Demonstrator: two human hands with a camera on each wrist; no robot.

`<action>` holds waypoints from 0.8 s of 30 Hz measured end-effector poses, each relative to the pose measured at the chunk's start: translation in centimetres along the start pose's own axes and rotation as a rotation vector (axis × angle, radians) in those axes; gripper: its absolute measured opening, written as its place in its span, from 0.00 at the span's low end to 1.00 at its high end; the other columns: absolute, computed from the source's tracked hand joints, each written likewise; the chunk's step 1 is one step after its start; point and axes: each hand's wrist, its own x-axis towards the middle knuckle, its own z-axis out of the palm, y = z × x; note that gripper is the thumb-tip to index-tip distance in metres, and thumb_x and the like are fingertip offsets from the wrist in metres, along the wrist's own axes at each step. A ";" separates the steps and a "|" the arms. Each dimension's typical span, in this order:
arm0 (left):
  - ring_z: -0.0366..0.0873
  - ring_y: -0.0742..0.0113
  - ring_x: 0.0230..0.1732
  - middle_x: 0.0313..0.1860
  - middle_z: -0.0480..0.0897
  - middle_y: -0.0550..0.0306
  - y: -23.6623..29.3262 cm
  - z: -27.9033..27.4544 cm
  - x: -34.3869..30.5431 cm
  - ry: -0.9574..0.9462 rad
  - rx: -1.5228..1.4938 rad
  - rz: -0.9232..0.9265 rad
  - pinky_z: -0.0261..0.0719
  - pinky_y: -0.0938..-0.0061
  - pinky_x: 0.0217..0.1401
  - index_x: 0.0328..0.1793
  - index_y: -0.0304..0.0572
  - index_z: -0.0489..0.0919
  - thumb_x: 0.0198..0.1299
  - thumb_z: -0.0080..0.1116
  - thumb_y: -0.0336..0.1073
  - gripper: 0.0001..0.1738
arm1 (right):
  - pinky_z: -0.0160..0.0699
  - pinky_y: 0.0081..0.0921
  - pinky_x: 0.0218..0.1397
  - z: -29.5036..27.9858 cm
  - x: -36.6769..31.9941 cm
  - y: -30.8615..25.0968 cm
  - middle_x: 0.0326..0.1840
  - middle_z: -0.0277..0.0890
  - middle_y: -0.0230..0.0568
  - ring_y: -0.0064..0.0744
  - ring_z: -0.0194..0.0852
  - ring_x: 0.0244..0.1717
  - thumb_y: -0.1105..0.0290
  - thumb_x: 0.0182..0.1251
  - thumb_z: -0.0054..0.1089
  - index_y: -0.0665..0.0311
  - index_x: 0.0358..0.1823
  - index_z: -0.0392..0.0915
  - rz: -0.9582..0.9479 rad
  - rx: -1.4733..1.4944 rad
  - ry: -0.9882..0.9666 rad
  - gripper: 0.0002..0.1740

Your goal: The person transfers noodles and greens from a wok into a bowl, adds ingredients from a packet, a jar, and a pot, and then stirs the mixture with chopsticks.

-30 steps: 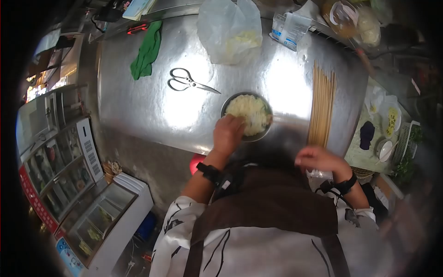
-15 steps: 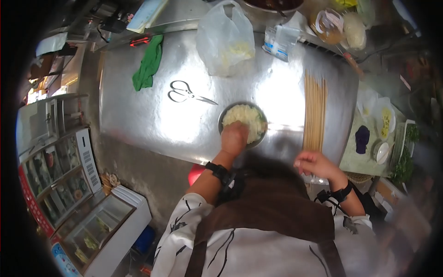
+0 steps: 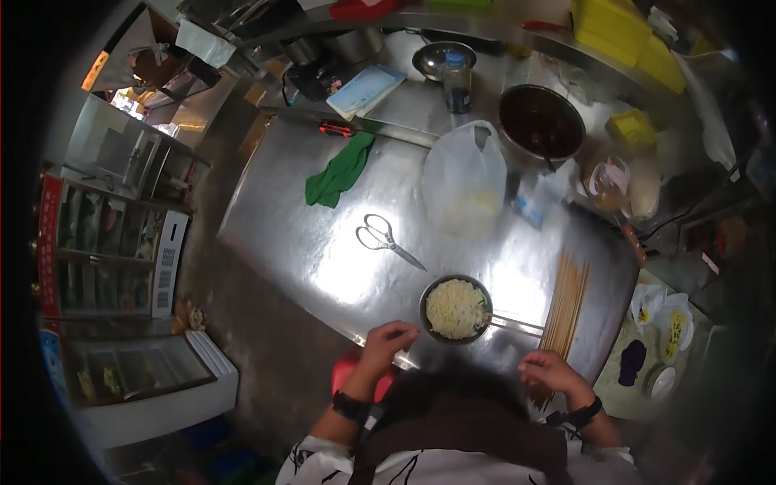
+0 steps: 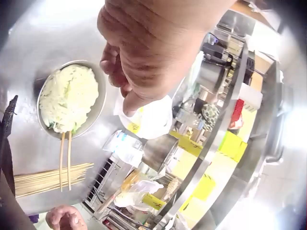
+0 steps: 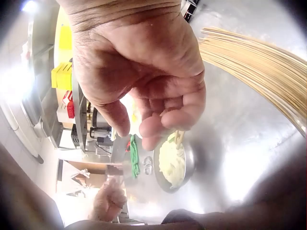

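Observation:
A metal bowl point(image 4: 100, 98) of shredded pale vegetable point(image 3: 454, 309), likely cabbage, stands near the table's front edge in the head view. Two wooden chopsticks point(image 4: 69, 160) lean out of it towards the right. My left hand point(image 3: 388, 347) hovers just left of the bowl, fingers loosely bent and nothing in them. To the right, my right hand point(image 3: 554, 372) hangs by the near end of a bundle of thin wooden skewers point(image 3: 567, 295). Its fingers curl loosely around nothing in the right wrist view point(image 5: 148, 86).
Scissors point(image 3: 388, 240) and a green cloth point(image 3: 341, 171) lie on the steel table's left half. A white plastic bag point(image 3: 465, 178) stands behind the bowl. At the back sit a pot of dark sauce point(image 3: 541, 121) and a jar point(image 3: 457, 83). A side table point(image 3: 602, 380) adjoins at right.
My left hand has come out of the bowl and drawn back to its left. The right hand stays by the skewers. The head view has tilted up, showing more of the back shelf.

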 end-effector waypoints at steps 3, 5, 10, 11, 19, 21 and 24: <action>0.70 0.75 0.28 0.29 0.77 0.59 -2.4 -3.5 -1.1 -0.021 -0.717 -0.037 0.68 0.80 0.30 0.36 0.37 0.79 0.58 0.58 0.32 0.05 | 0.70 0.15 0.31 0.4 -0.2 -0.5 0.27 0.76 0.30 0.16 0.70 0.26 0.64 0.65 0.55 0.63 0.39 0.76 0.015 -0.008 -0.014 0.10; 0.70 0.76 0.27 0.26 0.76 0.60 -4.5 -5.5 -1.7 0.193 -0.522 -0.154 0.68 0.81 0.29 0.38 0.36 0.77 0.58 0.58 0.33 0.08 | 0.70 0.15 0.31 0.6 -0.3 -0.9 0.27 0.76 0.30 0.17 0.70 0.26 0.64 0.65 0.55 0.63 0.39 0.76 0.000 -0.048 -0.033 0.11; 0.71 0.76 0.27 0.28 0.77 0.57 -10.6 -11.6 -2.3 0.430 -0.239 -0.157 0.71 0.81 0.28 0.42 0.34 0.76 0.55 0.60 0.31 0.10 | 0.74 0.17 0.32 1.2 -0.5 -0.3 0.29 0.78 0.34 0.19 0.74 0.27 0.66 0.64 0.56 0.66 0.40 0.76 -0.040 -0.069 0.024 0.11; 0.72 0.76 0.27 0.28 0.77 0.57 -11.2 -12.2 -2.0 0.508 -0.254 -0.118 0.72 0.80 0.29 0.42 0.33 0.76 0.55 0.60 0.29 0.10 | 0.74 0.17 0.32 1.4 -0.6 -0.2 0.29 0.78 0.35 0.20 0.74 0.27 0.67 0.64 0.56 0.67 0.41 0.76 -0.043 -0.063 0.047 0.11; 0.79 0.62 0.43 0.46 0.79 0.46 -10.4 -13.4 -2.6 0.722 0.013 -0.201 0.78 0.72 0.42 0.56 0.24 0.70 0.55 0.58 0.30 0.24 | 0.75 0.18 0.34 2.8 -1.3 0.3 0.31 0.77 0.35 0.21 0.74 0.30 0.68 0.65 0.54 0.68 0.42 0.76 -0.088 -0.070 0.011 0.11; 0.77 0.58 0.47 0.47 0.78 0.44 -12.7 -14.0 -3.6 0.621 0.364 -0.105 0.78 0.72 0.44 0.58 0.25 0.68 0.56 0.57 0.33 0.26 | 0.75 0.18 0.35 3.1 -1.1 0.1 0.31 0.77 0.35 0.21 0.74 0.30 0.67 0.66 0.54 0.68 0.42 0.76 -0.078 -0.077 0.040 0.11; 0.74 0.51 0.54 0.51 0.76 0.40 -22.2 -15.7 -4.1 0.172 0.629 0.034 0.77 0.69 0.49 0.64 0.29 0.63 0.58 0.57 0.41 0.32 | 0.75 0.18 0.36 3.3 -0.9 0.6 0.31 0.76 0.34 0.20 0.74 0.30 0.66 0.66 0.54 0.68 0.42 0.76 -0.164 -0.103 -0.009 0.12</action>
